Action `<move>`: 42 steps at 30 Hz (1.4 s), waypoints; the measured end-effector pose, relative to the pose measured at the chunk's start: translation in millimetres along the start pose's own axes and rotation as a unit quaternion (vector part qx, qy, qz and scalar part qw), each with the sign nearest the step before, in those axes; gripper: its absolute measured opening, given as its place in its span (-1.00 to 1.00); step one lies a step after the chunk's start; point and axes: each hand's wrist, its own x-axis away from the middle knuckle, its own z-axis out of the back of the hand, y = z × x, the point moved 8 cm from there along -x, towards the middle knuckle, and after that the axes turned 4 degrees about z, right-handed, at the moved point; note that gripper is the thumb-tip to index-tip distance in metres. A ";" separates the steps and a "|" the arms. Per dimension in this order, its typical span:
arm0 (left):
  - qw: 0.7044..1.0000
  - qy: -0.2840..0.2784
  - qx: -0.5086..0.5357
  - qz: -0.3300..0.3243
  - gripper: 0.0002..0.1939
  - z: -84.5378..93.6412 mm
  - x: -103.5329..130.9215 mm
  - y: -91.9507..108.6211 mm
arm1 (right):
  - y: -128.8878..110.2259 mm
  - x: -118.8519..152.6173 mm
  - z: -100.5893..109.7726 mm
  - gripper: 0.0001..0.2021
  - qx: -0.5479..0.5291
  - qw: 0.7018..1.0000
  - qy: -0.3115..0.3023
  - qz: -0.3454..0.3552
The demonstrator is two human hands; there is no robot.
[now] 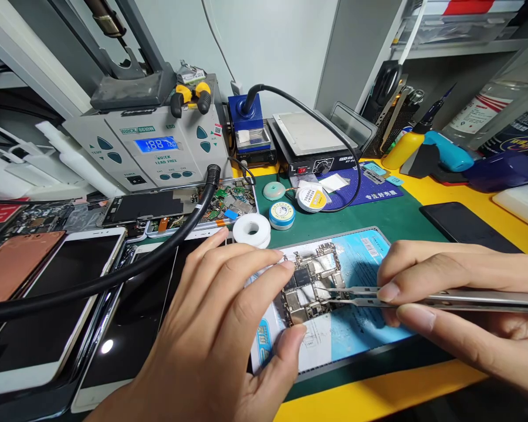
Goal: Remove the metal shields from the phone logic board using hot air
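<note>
A phone circuit board [305,278] with dark chips and silvery shields lies on a blue and white printed sheet [369,328]. My left hand [229,310] steadies the board along its left side, fingertips at the upper left edge and thumb at the lower left corner. Between the thumb and fingers of my right hand [444,293] is a pair of metal tweezers [365,298]. Their two tips are slightly apart and reach over the middle of the board; whether they grip any small part cannot be made out.
A hot air station [154,146] stands behind, its black hose [158,258] crossing the left side above several phones [57,299]. A white tape roll [251,230], a round tin [282,215] and a heating plate [312,146] are beyond the sheet. A dark phone [466,225] lies right.
</note>
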 end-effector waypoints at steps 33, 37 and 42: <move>1.000 0.013 -0.003 -0.001 -0.52 3.6 -0.8 0.5 | -6.0 -1.0 -0.8 -0.77 0.027 0.997 -0.018 0.067; 1.000 0.013 0.000 0.002 -0.52 4.0 -0.9 0.1 | -6.6 -1.4 -0.4 -0.78 0.029 0.997 -0.020 0.071; 1.000 0.015 0.000 -0.002 -0.53 4.4 -2.8 1.1 | -7.1 -1.2 -1.0 -0.77 0.030 0.996 -0.025 0.075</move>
